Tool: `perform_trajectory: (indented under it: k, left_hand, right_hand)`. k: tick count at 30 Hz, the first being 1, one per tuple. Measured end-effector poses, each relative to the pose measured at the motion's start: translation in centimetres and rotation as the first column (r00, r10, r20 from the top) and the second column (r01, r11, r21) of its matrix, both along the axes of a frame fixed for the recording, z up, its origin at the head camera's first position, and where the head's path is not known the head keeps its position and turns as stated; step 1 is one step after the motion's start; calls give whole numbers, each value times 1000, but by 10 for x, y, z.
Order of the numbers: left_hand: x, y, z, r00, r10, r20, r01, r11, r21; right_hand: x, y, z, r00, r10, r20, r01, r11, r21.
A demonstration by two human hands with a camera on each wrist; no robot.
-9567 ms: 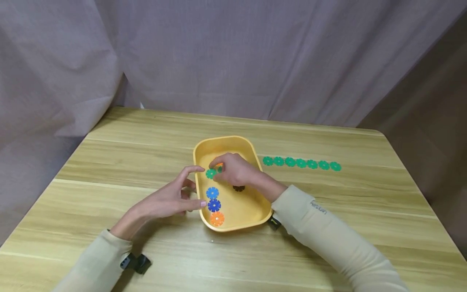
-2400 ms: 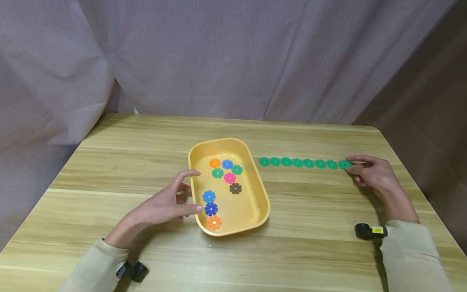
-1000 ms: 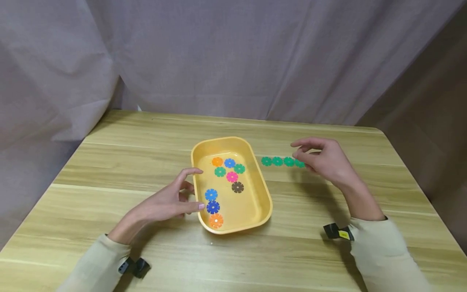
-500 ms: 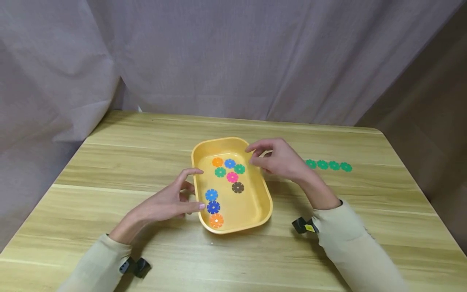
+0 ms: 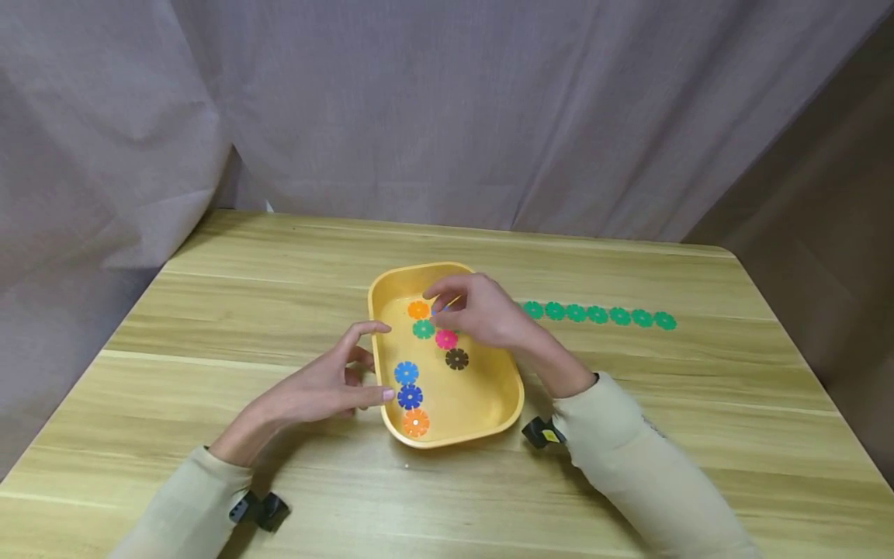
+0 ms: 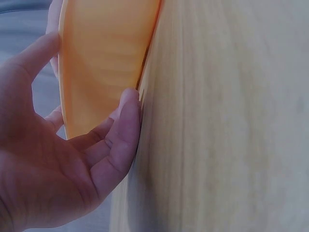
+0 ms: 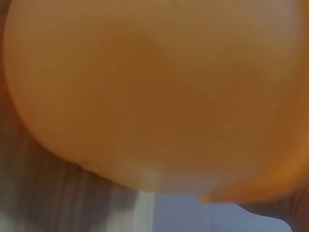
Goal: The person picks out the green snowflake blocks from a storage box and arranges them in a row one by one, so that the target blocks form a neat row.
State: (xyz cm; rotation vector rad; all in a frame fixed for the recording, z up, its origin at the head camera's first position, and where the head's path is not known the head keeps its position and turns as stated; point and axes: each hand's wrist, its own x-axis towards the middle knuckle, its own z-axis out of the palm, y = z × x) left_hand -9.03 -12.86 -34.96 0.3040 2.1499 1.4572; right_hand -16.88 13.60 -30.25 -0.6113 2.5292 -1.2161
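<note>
In the head view my left hand [image 5: 310, 388] grips the left wall of a yellow tray [image 5: 482, 400], thumb and index finger over the rim. The left wrist view shows its other fingers curled against the outer wall. My right hand [image 5: 485, 310] reaches over the tray's far half, thumb and index finger apart with nothing between them. Under those fingertips lie a green snowflake disc [image 5: 423, 329] and a mostly covered blue one. Close by are an orange disc [image 5: 418, 310], a pink disc [image 5: 446, 339] and a brown disc [image 5: 457, 359]. Another green disc is nearly hidden behind the hand.
Nearer in the tray lie a light blue disc [image 5: 406, 373], a dark blue disc [image 5: 410, 397] and an orange disc [image 5: 415, 423]. Right of the tray, a row of green discs [image 5: 597, 314] runs along the wooden table [image 5: 314, 512]. A grey curtain [image 5: 419, 116] hangs behind.
My right hand placed a green disc at the right end of the row, let go, and came back left over the tray. My left hand stays on the tray's rim.
</note>
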Motion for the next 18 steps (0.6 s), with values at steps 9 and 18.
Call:
perform_trajectory:
  k: [9, 18]
  left_hand:
    - [0, 2, 0, 1000, -12, -17, 12, 1000, 5]
    - [0, 6, 0, 1000, -17, -15, 17, 1000, 14]
  right_hand:
    - [-6, -17, -18, 1000, -16, 16, 14, 993, 121]
    - [-11, -23, -26, 996, -17, -82, 43, 946, 321]
